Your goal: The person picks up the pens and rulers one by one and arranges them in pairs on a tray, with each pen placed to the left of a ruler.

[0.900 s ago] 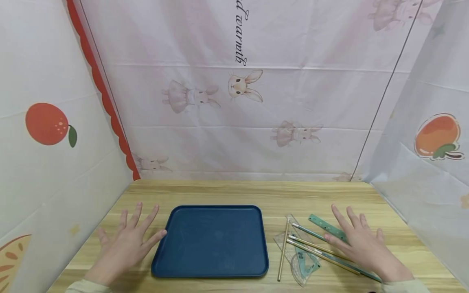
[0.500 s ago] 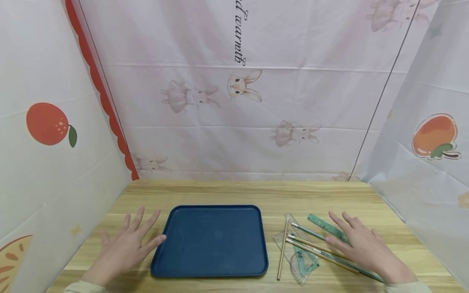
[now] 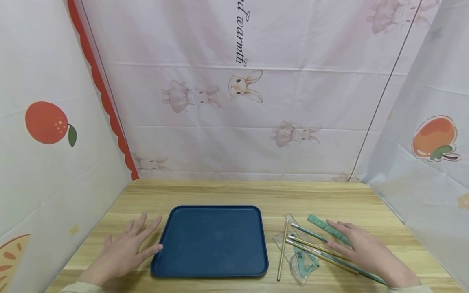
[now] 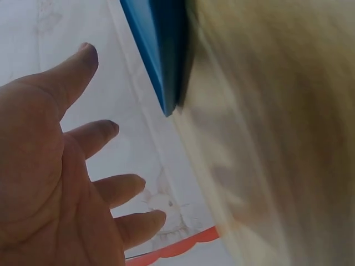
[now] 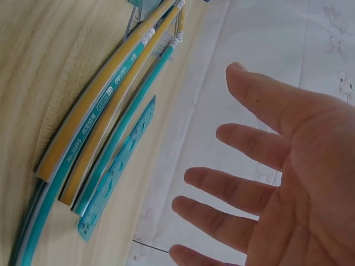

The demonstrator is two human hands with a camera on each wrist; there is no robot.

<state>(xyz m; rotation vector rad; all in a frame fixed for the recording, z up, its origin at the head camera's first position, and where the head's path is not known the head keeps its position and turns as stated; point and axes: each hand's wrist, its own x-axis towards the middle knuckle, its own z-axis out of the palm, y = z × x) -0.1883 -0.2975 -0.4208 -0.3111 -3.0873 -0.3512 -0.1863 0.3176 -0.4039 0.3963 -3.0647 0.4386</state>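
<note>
Table (image 3: 234, 193) holds blue tray (image 3: 214, 244) btwn L hand (image 3: 123, 251) & pencils (image 3: 282, 252).

"What finishes are you seeing?"

"From my end: smooth plastic tray (image 3: 210, 240), wood-grained tabletop (image 3: 238, 193), glossy pencils (image 5: 86, 108), see-through plastic ruler (image 5: 117, 166)."

"And the backdrop (image 3: 205, 150)?"

"Creased, softly shiny, and clothlike on my feed."

Head view bright, evenly lit, mostly sharp. Left wrist view: tabletop (image 4: 288, 138) smeared, faintly shadowed. Right wrist view dimmer; pencils (image 5: 104, 101) bowed by lens distortion.
</note>
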